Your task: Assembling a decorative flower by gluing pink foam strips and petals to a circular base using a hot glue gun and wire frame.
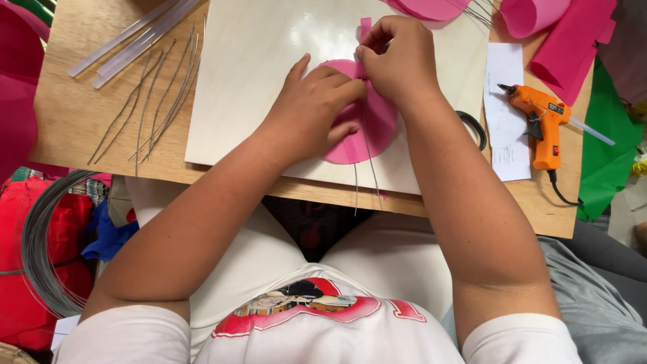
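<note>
left hand (313, 111) – flat, fingers spread, pressing pink disc (377, 125) onto board (256, 61) | right hand (397, 57) – nearer the top edge, fingertips pinched shut on pink strip (364, 27) | wire (371, 162) runs from the pinch toward the body

Plenty of bare board (263, 47) left of the hands. Loose wires (151, 101) and glue sticks (131, 37) clutter the far left, and the glue gun (542, 121) blocks the right.
</note>
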